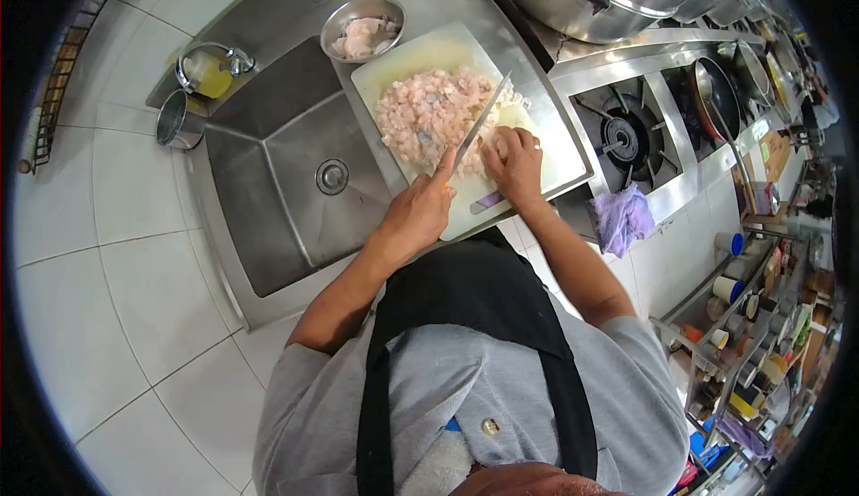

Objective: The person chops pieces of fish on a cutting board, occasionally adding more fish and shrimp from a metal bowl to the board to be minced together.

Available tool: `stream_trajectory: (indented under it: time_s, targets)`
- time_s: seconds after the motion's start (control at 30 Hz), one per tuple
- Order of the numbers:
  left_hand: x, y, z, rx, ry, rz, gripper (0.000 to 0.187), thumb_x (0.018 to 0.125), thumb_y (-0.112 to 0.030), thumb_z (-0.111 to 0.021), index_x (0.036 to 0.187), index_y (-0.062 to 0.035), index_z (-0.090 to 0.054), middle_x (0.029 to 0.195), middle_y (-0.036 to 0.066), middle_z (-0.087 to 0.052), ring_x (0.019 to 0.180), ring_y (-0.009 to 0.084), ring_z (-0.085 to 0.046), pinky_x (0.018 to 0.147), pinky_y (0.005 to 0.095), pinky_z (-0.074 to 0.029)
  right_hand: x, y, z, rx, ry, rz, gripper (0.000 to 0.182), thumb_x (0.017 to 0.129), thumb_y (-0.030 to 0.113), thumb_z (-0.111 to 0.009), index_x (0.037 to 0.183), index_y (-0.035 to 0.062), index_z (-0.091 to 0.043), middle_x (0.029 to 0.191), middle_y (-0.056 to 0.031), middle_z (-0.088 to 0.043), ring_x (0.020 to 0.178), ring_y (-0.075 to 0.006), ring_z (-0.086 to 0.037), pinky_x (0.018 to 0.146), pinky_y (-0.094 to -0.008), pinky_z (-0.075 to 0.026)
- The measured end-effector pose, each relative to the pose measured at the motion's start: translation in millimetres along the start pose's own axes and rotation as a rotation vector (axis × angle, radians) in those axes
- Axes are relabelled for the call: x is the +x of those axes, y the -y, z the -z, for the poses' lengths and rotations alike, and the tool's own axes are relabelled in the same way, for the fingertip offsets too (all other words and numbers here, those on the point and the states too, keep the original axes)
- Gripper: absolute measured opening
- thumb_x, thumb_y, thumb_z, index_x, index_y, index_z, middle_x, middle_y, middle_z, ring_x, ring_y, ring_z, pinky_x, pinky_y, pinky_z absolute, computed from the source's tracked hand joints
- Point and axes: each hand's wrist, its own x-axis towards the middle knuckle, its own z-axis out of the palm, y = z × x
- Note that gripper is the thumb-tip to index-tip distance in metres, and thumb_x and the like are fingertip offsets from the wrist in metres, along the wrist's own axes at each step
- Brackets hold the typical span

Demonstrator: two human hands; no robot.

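My left hand (419,213) is closed around the handle of a knife (484,120), index finger stretched along it. The long blade slants up and right over a heap of diced pale pink raw flesh (420,107), perhaps fish or chicken. My right hand (516,167) rests with curled fingers at the heap's right edge, beside the blade; what lies under its fingertips is mostly hidden. Beneath everything is a pale cutting board (461,44), laid partly over the sink edge. A purple strip (488,202) shows on the board near my right wrist.
A metal bowl (365,29) with larger pale pieces stands behind the board. The steel sink (309,161) lies left, with a metal cup (181,120) by its rim. A gas burner (626,138), purple cloth (622,219) and large pot (582,0) are right.
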Motion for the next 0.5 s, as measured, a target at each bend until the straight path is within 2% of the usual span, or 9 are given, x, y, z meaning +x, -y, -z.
stream_trajectory:
  time_s: [0.07,0.17,0.27,0.3,0.37,0.43,0.5]
  targets:
    - [1.2,3.4,-4.6,-0.003,-0.025,-0.039,0.067,0.101,-0.017,-0.051,0.159,-0.0120,-0.019,0.101,0.033,-0.060,0.093,0.0492,-0.061,0.085,0.0535,-0.048,-3.9,4.9,-8.6,-0.035,-0.092,-0.067,0.047,0.081,0.026,-0.075,0.123,0.0092,-0.062,0.118,-0.0180,-0.060,0.107,-0.0387,-0.056,0.087,-0.0482,-0.047]
    - [-0.4,-2.8,-0.2,-0.001,-0.011,-0.008,0.067,0.101,-0.018,-0.051,0.159,-0.0118,-0.019,0.101,0.032,-0.060,0.093,0.0493,-0.061,0.084,0.0539,-0.049,5.5,17.3,12.3,-0.022,-0.151,0.043,0.045,0.082,0.026,-0.074,0.122,0.0094,-0.061,0.119,-0.0176,-0.060,0.109,-0.0384,-0.056,0.086,-0.0489,-0.046]
    - [3.7,3.4,-3.6,0.023,-0.017,-0.007,0.068,0.101,-0.017,-0.051,0.160,-0.0116,-0.018,0.102,0.032,-0.060,0.093,0.0496,-0.062,0.084,0.0549,-0.049,3.3,0.3,11.5,0.087,0.060,0.031,0.047,0.079,0.024,-0.078,0.120,0.0075,-0.062,0.119,-0.0183,-0.060,0.109,-0.0381,-0.057,0.088,-0.0474,-0.047]
    - [5.3,1.0,-1.7,0.028,0.010,0.004,0.067,0.100,-0.016,-0.052,0.159,-0.0106,-0.019,0.107,0.034,-0.059,0.097,0.0495,-0.061,0.087,0.0536,-0.049,1.7,0.5,11.4,0.103,0.112,0.012,0.047,0.079,0.024,-0.078,0.120,0.0071,-0.062,0.119,-0.0184,-0.060,0.109,-0.0380,-0.058,0.088,-0.0469,-0.047]
    - [7.0,-5.9,4.2,0.038,0.065,0.030,0.066,0.100,-0.015,-0.053,0.158,-0.0086,-0.022,0.119,0.036,-0.058,0.106,0.0494,-0.061,0.092,0.0511,-0.048,-2.8,3.0,7.6,0.099,0.050,0.022,0.043,0.079,0.021,-0.078,0.117,0.0058,-0.063,0.115,-0.0184,-0.062,0.106,-0.0383,-0.059,0.088,-0.0457,-0.048]
    - [2.6,-9.3,3.3,0.084,0.087,0.017,0.066,0.101,-0.016,-0.050,0.159,-0.0098,-0.020,0.113,0.036,-0.059,0.101,0.0501,-0.062,0.087,0.0542,-0.049,-0.7,5.8,14.9,0.126,0.022,0.054,0.040,0.080,0.020,-0.076,0.115,0.0058,-0.064,0.112,-0.0183,-0.062,0.104,-0.0386,-0.059,0.087,-0.0462,-0.048]
    - [-1.0,-13.4,3.0,0.125,0.125,0.028,0.065,0.101,-0.017,-0.048,0.159,-0.0104,-0.019,0.112,0.036,-0.059,0.099,0.0506,-0.062,0.086,0.0555,-0.050,8.2,1.7,23.6,0.153,0.120,0.085,0.036,0.081,0.018,-0.074,0.113,0.0048,-0.064,0.111,-0.0175,-0.063,0.104,-0.0388,-0.059,0.090,-0.0453,-0.048]
